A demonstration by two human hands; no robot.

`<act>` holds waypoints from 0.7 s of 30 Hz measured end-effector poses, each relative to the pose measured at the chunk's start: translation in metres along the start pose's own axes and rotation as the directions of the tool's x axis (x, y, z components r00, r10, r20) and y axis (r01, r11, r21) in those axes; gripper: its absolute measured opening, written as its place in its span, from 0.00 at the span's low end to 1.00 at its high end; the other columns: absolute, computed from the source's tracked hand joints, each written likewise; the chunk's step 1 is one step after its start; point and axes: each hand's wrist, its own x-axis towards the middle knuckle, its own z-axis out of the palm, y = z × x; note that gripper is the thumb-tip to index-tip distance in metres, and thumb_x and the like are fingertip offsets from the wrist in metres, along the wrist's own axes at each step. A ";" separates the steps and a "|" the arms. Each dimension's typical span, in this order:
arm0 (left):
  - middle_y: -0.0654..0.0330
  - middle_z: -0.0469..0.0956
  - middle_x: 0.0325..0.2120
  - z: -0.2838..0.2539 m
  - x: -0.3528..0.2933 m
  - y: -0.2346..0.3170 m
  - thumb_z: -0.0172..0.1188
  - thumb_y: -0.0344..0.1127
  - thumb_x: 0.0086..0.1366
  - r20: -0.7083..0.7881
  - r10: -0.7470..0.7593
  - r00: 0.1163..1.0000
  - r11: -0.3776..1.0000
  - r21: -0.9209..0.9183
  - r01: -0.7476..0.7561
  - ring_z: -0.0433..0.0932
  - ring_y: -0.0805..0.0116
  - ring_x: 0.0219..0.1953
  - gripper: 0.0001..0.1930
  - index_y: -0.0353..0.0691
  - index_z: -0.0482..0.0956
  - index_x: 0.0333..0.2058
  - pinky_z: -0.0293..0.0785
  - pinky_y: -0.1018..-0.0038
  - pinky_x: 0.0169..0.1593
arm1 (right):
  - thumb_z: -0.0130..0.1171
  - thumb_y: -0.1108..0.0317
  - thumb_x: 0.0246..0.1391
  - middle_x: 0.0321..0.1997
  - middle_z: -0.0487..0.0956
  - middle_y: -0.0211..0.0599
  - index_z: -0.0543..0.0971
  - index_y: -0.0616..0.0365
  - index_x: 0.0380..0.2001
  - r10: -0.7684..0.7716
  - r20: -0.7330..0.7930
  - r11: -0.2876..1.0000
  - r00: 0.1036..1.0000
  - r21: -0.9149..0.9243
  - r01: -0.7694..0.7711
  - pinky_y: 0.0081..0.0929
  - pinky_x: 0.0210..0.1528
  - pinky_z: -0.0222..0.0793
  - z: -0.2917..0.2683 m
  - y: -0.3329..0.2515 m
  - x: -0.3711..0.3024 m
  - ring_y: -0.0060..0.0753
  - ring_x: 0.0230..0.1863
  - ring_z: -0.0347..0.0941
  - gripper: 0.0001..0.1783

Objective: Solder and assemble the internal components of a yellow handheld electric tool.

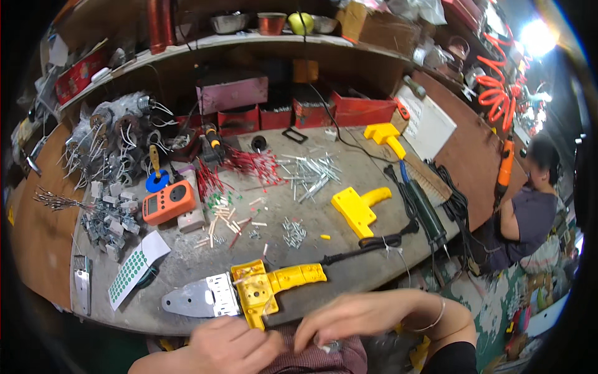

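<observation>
My left hand [233, 346] is at the table's front edge, blurred, its fingers curled; whatever they hold is hidden. To its right, my right hand [358, 315] reaches down over my lap, fingers bent and apart, above small shiny metal pieces [331, 346] too blurred to name. Just beyond my left hand lies an open yellow plastic tool housing [254, 308] with a yellow handle [299, 277]. A flat, pointed metal plate [196, 298] with a slotted bracket extends from its left side. A black cable [339, 254] lies behind the handle.
A yellow half-shell [354, 209], loose screws [294, 232], metal rods [314, 174] and red wires [252, 165] lie farther back. An orange meter [168, 202] and sticker sheet [137, 269] are left. A soldering iron [425, 212] lies right; a person [529, 212] sits beyond.
</observation>
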 end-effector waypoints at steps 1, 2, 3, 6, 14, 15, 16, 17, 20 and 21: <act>0.61 0.68 0.19 0.010 -0.003 0.006 0.63 0.29 0.51 0.051 -0.021 0.998 0.991 -0.132 0.028 0.68 0.67 0.19 0.07 0.35 0.78 0.30 0.62 0.72 0.22 | 0.45 0.58 0.69 0.45 0.77 0.39 0.74 0.65 0.47 0.173 0.044 0.956 0.984 0.232 -0.179 0.27 0.50 0.69 0.014 0.005 0.000 0.28 0.46 0.75 0.19; 0.61 0.68 0.19 0.017 -0.008 0.017 0.63 0.29 0.51 0.109 -0.038 0.993 0.964 -0.258 0.065 0.68 0.67 0.19 0.06 0.36 0.77 0.28 0.62 0.72 0.22 | 0.48 0.58 0.67 0.45 0.79 0.42 0.75 0.65 0.47 0.228 0.052 0.893 0.972 0.386 -0.230 0.24 0.50 0.70 0.038 0.027 0.000 0.27 0.47 0.75 0.19; 0.61 0.68 0.18 0.023 -0.016 0.026 0.62 0.29 0.49 0.049 -0.089 0.995 0.960 -0.262 0.098 0.68 0.66 0.19 0.06 0.36 0.76 0.26 0.62 0.72 0.22 | 0.55 0.51 0.61 0.42 0.78 0.41 0.70 0.61 0.50 0.222 0.098 0.846 0.970 0.476 -0.242 0.26 0.43 0.73 0.060 0.046 -0.001 0.32 0.40 0.76 0.25; 0.58 0.79 0.42 0.056 -0.067 0.049 0.65 0.34 0.55 0.542 -0.093 0.835 0.761 -0.503 0.410 0.77 0.55 0.46 0.14 0.41 0.79 0.41 0.74 0.60 0.48 | 0.48 0.61 0.67 0.40 0.79 0.36 0.77 0.66 0.41 0.186 0.001 0.928 0.983 0.327 -0.176 0.23 0.43 0.73 0.089 0.112 -0.007 0.25 0.39 0.76 0.17; 0.53 0.80 0.40 0.122 -0.117 0.015 0.58 0.25 0.60 0.654 -0.421 0.629 0.490 -0.419 0.764 0.79 0.54 0.44 0.08 0.35 0.80 0.39 0.75 0.66 0.49 | 0.53 0.68 0.62 0.29 0.79 0.36 0.77 0.64 0.33 0.515 -0.692 0.855 0.506 0.454 -0.250 0.22 0.34 0.73 0.065 0.208 -0.037 0.23 0.29 0.75 0.10; 0.53 0.81 0.39 0.128 -0.126 0.014 0.58 0.25 0.60 0.671 -0.452 0.588 0.475 -0.376 0.795 0.80 0.54 0.44 0.08 0.35 0.80 0.39 0.76 0.67 0.48 | 0.54 0.68 0.61 0.28 0.79 0.37 0.77 0.65 0.33 0.463 -0.758 0.881 0.460 0.337 -0.331 0.23 0.34 0.73 0.064 0.211 -0.036 0.23 0.29 0.76 0.10; 0.53 0.81 0.38 0.132 -0.133 0.015 0.58 0.25 0.60 0.682 -0.485 0.548 0.461 -0.333 0.822 0.80 0.54 0.43 0.08 0.36 0.80 0.39 0.76 0.67 0.47 | 0.55 0.69 0.59 0.27 0.79 0.39 0.77 0.66 0.32 0.394 -0.816 0.885 0.422 0.213 -0.414 0.25 0.34 0.73 0.064 0.214 -0.035 0.24 0.29 0.76 0.09; 0.52 0.82 0.36 0.135 -0.136 0.016 0.57 0.25 0.61 0.667 -0.529 0.525 0.470 -0.285 0.835 0.81 0.54 0.40 0.08 0.36 0.81 0.39 0.76 0.67 0.46 | 0.58 0.68 0.55 0.27 0.81 0.42 0.78 0.66 0.33 0.284 -0.875 0.919 0.392 0.131 -0.372 0.33 0.37 0.74 0.064 0.217 -0.025 0.34 0.30 0.79 0.10; 0.51 0.82 0.35 0.142 -0.133 0.018 0.57 0.26 0.62 0.656 -0.608 0.448 0.452 -0.178 0.874 0.81 0.54 0.38 0.08 0.36 0.81 0.40 0.77 0.66 0.45 | 0.60 0.66 0.50 0.43 0.81 0.48 0.79 0.62 0.43 -0.166 -0.899 0.732 0.406 -0.388 -0.561 0.46 0.48 0.72 0.047 0.259 0.014 0.56 0.44 0.77 0.17; 0.51 0.82 0.34 0.147 -0.133 0.019 0.57 0.28 0.62 0.633 -0.617 0.468 0.460 -0.193 0.867 0.82 0.54 0.37 0.09 0.36 0.81 0.40 0.77 0.65 0.43 | 0.56 0.60 0.55 0.54 0.76 0.48 0.77 0.56 0.49 -0.291 -0.833 0.505 0.470 -0.551 -0.665 0.46 0.57 0.66 0.035 0.274 0.034 0.53 0.55 0.71 0.20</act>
